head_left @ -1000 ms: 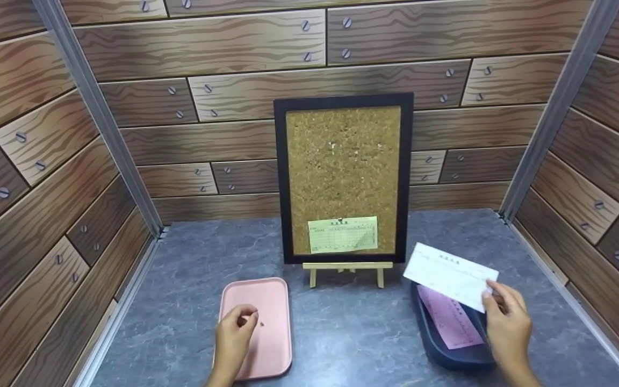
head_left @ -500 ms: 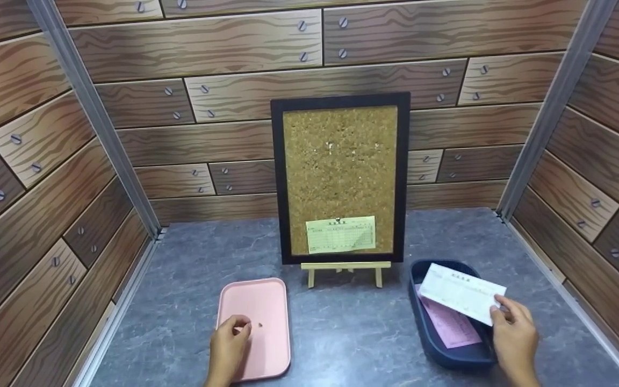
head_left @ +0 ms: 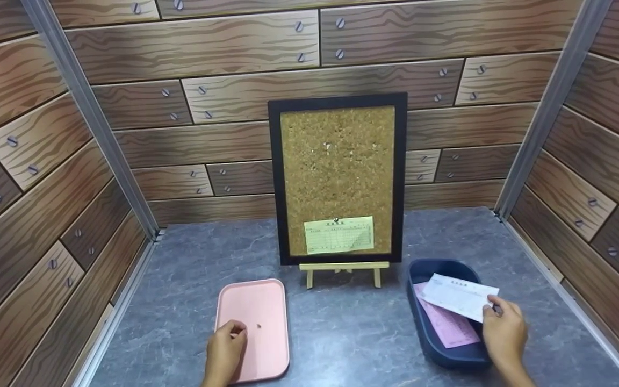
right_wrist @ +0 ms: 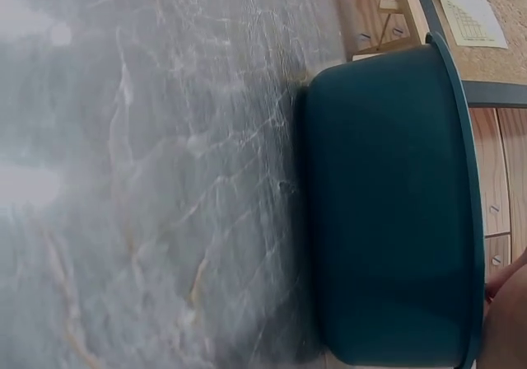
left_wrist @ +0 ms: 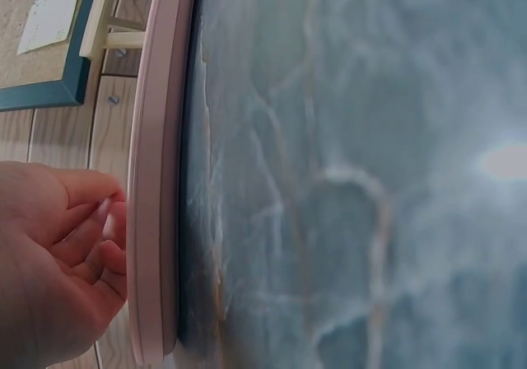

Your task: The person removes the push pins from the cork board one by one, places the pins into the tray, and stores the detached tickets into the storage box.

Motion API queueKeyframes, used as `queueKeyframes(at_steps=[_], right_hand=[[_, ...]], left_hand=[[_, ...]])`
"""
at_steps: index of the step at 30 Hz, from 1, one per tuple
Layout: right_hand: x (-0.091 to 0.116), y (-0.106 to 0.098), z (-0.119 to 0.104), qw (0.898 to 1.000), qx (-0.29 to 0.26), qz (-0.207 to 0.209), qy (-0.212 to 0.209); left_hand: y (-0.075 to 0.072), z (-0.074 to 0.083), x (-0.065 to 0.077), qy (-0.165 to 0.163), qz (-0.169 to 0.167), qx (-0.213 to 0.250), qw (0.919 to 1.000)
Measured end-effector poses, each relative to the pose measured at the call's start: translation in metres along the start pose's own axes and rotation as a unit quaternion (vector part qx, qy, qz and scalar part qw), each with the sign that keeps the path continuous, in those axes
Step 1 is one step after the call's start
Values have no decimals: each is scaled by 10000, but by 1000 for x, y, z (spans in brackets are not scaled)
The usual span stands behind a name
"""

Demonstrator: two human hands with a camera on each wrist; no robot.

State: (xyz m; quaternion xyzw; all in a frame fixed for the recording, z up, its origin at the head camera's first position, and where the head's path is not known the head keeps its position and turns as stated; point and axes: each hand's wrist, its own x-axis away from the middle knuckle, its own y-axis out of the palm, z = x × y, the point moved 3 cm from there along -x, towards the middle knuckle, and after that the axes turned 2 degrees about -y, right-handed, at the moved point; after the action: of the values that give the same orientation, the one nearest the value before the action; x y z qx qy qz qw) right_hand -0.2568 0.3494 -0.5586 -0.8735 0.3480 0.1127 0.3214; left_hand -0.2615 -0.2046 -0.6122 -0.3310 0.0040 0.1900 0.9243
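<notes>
My right hand (head_left: 504,328) pinches the right end of a white printed paper slip (head_left: 462,296) between thumb and fingers. The slip hangs slanted over a dark blue box (head_left: 457,357), above a pink slip (head_left: 453,328) lying inside. In the right wrist view the side of the box (right_wrist: 395,204) hides most of the hand. Loosely curled, my left hand (head_left: 224,349) hovers at the left side of a pink tray (head_left: 272,355); nothing shows between its fingers. On the tray lies a tiny dark object (head_left: 259,326), too small to identify.
A black-framed cork board (head_left: 338,172) stands on a small wooden easel (head_left: 344,266) at the back. A green printed slip (head_left: 339,235) is pinned low on it. Wood-patterned walls (head_left: 180,48) enclose the grey marbled table (head_left: 196,252) on three sides.
My right hand has lowered the white slip from beside the board to over the blue box. My left hand has drawn back a little, down and left, from the tiny dark object.
</notes>
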Motion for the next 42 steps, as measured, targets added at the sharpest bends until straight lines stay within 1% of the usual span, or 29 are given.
queueKeyframes(at_steps=[2,6,12,18,21,27,30,34,39,42], right_hand=[[1,2,-1,9999,16,-91,46],[3,4,-2,9997,47,-234,87],[10,4,-5,9989,96,-436,112],[20,-1,-4,9969,286,-697,206],[25,-4,-4,9946,441,-864,363],[31,-11,-3,9880,806,-1056,790],[31,-13,-4,9843,946,-1131,974],[31,-17,-5,9838,1012,-1047,1046],[28,-19,-8,9887,935,-801,850],[27,-18,-11,9899,882,-743,825]], left_hand=[[1,0,0,-79,-82,-32,9999],[2,0,-1,-128,-196,-80,9997],[2,-1,-1,-74,-265,-121,9995],[4,-2,0,-34,-325,-188,9993],[4,-2,0,-5,-331,-213,9992],[5,-2,2,158,-316,-251,9991],[5,-3,2,114,-308,-251,9991],[4,-2,2,15,-338,-237,9991],[1,0,3,-27,-358,-186,9992],[-2,4,3,-87,-358,-108,9993]])
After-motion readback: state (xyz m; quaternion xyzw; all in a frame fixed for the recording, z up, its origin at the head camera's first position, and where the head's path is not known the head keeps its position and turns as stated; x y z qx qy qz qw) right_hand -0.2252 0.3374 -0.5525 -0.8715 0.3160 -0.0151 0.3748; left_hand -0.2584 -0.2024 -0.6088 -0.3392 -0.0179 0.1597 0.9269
